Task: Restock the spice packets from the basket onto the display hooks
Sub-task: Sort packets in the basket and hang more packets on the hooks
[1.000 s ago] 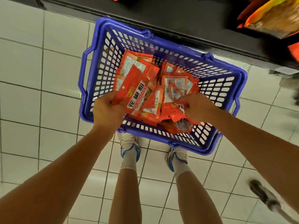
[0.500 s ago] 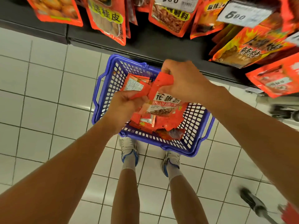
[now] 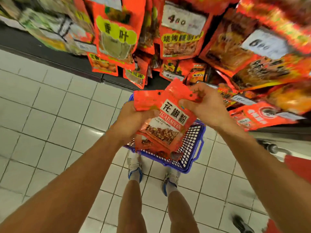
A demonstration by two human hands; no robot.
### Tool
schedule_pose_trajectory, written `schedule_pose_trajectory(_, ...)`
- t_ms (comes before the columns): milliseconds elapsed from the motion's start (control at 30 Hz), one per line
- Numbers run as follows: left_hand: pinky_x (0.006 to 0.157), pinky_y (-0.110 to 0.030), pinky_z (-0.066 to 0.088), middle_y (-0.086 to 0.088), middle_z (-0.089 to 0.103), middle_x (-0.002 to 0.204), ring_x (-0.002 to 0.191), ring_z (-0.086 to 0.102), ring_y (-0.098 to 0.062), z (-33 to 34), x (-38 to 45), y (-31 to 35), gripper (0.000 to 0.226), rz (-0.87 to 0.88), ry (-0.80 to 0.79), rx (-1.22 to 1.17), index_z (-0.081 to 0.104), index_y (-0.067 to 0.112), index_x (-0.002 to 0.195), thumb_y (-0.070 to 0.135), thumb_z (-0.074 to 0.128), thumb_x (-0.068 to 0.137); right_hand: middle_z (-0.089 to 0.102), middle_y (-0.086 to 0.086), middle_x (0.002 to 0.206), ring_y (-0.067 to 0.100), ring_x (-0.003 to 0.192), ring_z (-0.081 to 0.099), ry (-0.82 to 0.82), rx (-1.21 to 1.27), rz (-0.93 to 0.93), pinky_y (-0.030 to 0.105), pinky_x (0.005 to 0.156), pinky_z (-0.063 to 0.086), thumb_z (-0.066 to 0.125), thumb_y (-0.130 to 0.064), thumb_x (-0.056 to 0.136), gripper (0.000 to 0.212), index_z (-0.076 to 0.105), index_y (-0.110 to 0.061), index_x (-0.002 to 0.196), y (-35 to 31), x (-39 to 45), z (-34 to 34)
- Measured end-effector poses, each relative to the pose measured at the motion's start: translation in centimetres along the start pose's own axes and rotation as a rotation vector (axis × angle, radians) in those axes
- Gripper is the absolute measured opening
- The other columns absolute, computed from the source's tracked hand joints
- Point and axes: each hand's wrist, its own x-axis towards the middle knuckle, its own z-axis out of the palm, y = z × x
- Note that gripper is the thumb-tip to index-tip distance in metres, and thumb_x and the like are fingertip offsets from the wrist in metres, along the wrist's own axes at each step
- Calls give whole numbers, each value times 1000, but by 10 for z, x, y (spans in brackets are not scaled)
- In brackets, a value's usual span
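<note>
A bunch of red spice packets (image 3: 165, 120) is being held up above the blue basket (image 3: 191, 148), just below the hanging packets (image 3: 181, 36). The left hand (image 3: 133, 120) is gripping the bunch while the right hand (image 3: 204, 106) is pinching the top packet. I think one packet is being picked out, and next its little hole needs lining up with a hook.

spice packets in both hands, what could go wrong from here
The left hand grips a fanned stack of spice packets, while the right hand pinches the top edge; loose lower ones may slip back into the blue basket or onto the floor. The hanging holes look misaligned, so threading several at once may snag. The hanging packets are crowded, so the hook may be hard to find.
</note>
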Motion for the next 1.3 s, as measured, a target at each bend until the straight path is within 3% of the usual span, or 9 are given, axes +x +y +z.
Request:
schedule_pose_trajectory(133,98,-55,54,-13,78,103,98,74,-34,4,-49,70,27,110,20,-69,80,18,93,1,82,73,67,15,83,26,71,60,64,337,55,41,69,49,79,-4,83,19,69,-20,80,-68,-34,-42)
schedule_pose_trajectory(300,72,-34,60,-9,79,97,85,76,-24,0,-121,154,37,267,-38,-139,76,14,101,4,84,66,73,12,80,24,67,64,40,687,57,28,61,50,78,-8,72,11,75,-19,73,-158,-81,-101)
schedule_pose_trajectory(500,71,-32,60,-2,79,95,84,76,-17,27,-187,246,12,377,-76,-150,81,28,88,25,74,79,64,22,112,31,96,60,155,934,13,40,83,51,58,-12,99,38,57,10,130,-259,-134,-134)
schedule_pose_trajectory(600,61,-29,59,3,79,85,74,76,-13,34,-207,297,20,449,-61,-118,81,34,82,27,67,94,60,28,119,36,104,56,284,991,-14,52,92,49,57,-9,99,39,55,12,132,-304,-149,-162)
schedule_pose_trajectory(667,58,-31,60,3,79,84,71,75,-13,31,-220,331,19,509,-48,-135,80,31,84,25,66,96,68,28,114,36,98,65,344,1002,-77,55,92,55,59,-9,99,25,63,5,119,-335,-158,-185)
schedule_pose_trajectory(767,64,-35,62,2,79,85,73,76,-14,27,-241,380,17,624,-29,-118,80,32,82,27,69,94,77,6,81,18,68,72,426,913,-235,35,65,60,65,-9,95,5,69,-8,94,-376,-167,-219)
schedule_pose_trajectory(933,68,-33,62,7,79,82,74,75,-11,25,-271,442,13,809,17,-20,79,39,83,30,73,91,73,22,94,37,84,68,570,605,-412,61,87,56,72,-30,88,16,71,-16,80,-431,-182,-263)
schedule_pose_trajectory(1100,85,-46,59,-5,80,96,88,76,-25,21,-299,494,25,918,-3,13,77,24,92,43,75,76,74,0,78,18,70,70,625,517,-518,48,73,59,70,-58,70,25,74,-34,79,-474,-196,-299)
schedule_pose_trajectory(1300,63,-28,57,4,80,86,77,76,-14,27,-315,538,14,1041,0,10,79,38,84,29,72,91,77,5,85,24,80,70,749,593,-639,60,84,58,72,-38,76,16,73,-22,73,-520,-196,-341)
